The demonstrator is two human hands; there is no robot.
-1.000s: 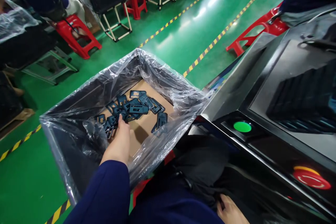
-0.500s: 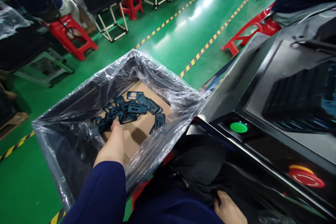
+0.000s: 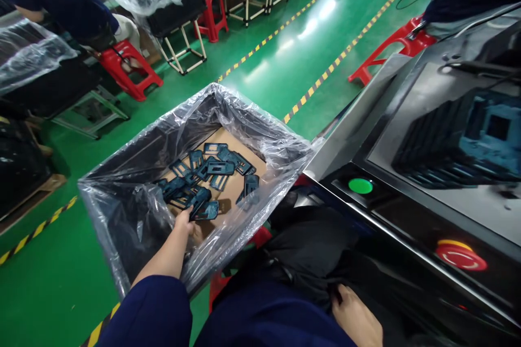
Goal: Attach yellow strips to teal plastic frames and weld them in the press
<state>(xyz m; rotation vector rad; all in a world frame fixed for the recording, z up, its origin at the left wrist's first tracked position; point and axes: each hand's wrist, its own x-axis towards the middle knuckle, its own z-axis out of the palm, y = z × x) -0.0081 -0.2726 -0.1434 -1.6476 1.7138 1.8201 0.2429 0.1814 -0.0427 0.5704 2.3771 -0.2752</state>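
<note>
In the head view my left hand [image 3: 188, 223] reaches into a box [image 3: 122, 165] lined with clear plastic film. Its fingers are closed on a dark rectangular plastic frame [image 3: 198, 200]; another frame [image 3: 209, 210] lies right against it. Several more such frames [image 3: 222, 168] are heaped on the brown cardboard [image 3: 230, 195] at the bottom of the box. My right hand [image 3: 357, 315] rests at my lap against dark clothing, its fingers curled; whether anything is in them is hidden.
On my right stands a black machine with a green button [image 3: 360, 186], a red emergency stop [image 3: 461, 255] and a row of dark frames [image 3: 488, 133]. Red stools [image 3: 132, 68] and seated people are at upper left and upper right. Yellow-black tape [image 3: 317, 84] lines the green floor.
My left hand has drawn back from the heap toward the near side of the box, bringing a plastic frame with it. My right hand stays at my lap. The view has shifted slightly.
</note>
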